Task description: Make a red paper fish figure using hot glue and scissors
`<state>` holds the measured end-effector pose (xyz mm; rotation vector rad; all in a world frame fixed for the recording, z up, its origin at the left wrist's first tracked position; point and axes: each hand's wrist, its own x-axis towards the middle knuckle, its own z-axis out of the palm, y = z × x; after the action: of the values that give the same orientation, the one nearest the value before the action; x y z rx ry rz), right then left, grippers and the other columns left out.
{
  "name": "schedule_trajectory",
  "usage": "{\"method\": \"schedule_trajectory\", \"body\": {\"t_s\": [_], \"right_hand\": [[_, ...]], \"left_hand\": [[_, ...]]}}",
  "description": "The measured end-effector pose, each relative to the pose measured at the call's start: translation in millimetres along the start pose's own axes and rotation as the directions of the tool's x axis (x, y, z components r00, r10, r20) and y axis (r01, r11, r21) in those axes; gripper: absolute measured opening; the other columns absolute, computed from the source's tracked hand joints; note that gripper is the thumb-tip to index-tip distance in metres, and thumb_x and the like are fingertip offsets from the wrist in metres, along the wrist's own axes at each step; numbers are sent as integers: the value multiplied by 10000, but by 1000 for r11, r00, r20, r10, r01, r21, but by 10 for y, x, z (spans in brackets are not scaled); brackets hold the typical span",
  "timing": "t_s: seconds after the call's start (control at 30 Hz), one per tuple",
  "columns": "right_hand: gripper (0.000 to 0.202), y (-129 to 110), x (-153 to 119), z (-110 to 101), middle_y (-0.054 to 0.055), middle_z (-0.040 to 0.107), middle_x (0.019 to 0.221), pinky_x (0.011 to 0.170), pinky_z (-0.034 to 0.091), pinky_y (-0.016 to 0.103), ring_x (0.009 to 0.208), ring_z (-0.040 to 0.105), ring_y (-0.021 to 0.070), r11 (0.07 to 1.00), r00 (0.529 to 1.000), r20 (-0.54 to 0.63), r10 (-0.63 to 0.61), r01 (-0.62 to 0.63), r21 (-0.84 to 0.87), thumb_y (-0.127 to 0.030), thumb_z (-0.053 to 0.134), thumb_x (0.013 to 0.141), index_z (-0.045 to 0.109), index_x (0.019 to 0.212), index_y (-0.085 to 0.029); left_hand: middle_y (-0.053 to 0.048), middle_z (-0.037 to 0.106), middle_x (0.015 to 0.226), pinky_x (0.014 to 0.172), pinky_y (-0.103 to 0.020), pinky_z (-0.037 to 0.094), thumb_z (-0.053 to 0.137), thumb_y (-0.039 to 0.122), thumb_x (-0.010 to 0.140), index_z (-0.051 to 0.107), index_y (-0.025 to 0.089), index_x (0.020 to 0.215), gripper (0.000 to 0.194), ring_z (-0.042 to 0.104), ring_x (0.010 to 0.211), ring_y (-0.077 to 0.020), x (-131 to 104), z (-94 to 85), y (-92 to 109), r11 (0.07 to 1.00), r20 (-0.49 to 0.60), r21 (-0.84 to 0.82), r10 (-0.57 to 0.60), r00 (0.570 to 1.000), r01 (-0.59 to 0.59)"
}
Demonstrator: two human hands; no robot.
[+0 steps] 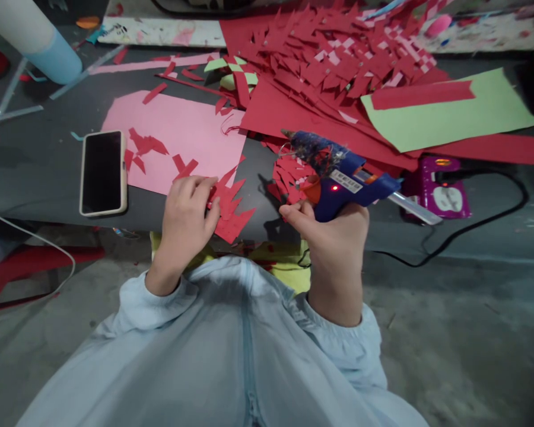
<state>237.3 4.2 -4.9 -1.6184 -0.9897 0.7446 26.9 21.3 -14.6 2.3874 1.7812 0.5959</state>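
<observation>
My right hand (329, 231) is wrapped round the handle of a blue glue gun (351, 178), whose nozzle points to the upper left and whose small red light is lit. A clear glue stick (416, 207) sticks out of its back end. My left hand (189, 216) has its fingers bent over the left edge of a spiky red paper piece (232, 216) at the table's front edge; the fingertips touch it. Behind the gun's nozzle and orange trigger lies a small pile of layered red paper (289, 178), partly hidden by the gun.
A phone (102, 172) lies left of pink paper (191, 130) with red scraps. Layered red paper (329, 59) fills the back, near green paper (454, 127). A purple power socket (442, 193) with a black cable (493, 216) sits right. A white-blue cylinder (53, 53) stands back left.
</observation>
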Motion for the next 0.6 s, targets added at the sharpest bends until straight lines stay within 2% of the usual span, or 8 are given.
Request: {"method": "schedule_trajectory", "body": {"t_s": [0.07,0.17,0.3,0.47,0.6], "right_hand": [[347,-4,1,1,-34,501,526,533,498,352,517,523,150,1000,1000,19,7,-7,-8,-219,802,598,468,511,-246],[336,-15,2,0,-41,491,530,544,509,356,523,520,149,999,999,30,29,-29,-16,-221,796,610,470,532,-244],[345,-38,-2,-1,-52,479,521,516,512,336,505,499,133,999,999,22,24,-23,-26,-220,798,595,461,523,-244],[350,-52,-9,0,-49,485,504,517,522,326,488,487,124,1000,1000,25,5,-4,-13,-216,797,578,460,489,-246],[401,-50,-8,-9,-53,468,483,523,527,313,479,471,115,999,998,51,-20,21,-28,-209,795,589,419,459,-252]], "left_hand": [[-153,650,1278,1072,-467,439,506,333,958,607,150,1317,415,556,1210,-306,21,6,-38,998,-36,44,-44,998,45],[-149,628,1353,1124,-485,396,482,325,954,560,153,1378,464,529,1272,-314,88,-21,-130,996,-9,48,-74,997,74],[-126,667,1309,1109,-473,405,442,249,933,614,160,1312,426,550,1268,-301,202,-106,-245,1000,115,6,13,993,-14],[-141,658,1282,1074,-498,400,554,404,936,622,190,1293,422,555,1234,-332,275,-173,-263,991,253,-23,131,959,-130],[-156,628,1218,1017,-494,421,664,431,880,614,162,1302,503,548,1156,-346,314,-168,-245,989,300,18,135,945,-147]]}}
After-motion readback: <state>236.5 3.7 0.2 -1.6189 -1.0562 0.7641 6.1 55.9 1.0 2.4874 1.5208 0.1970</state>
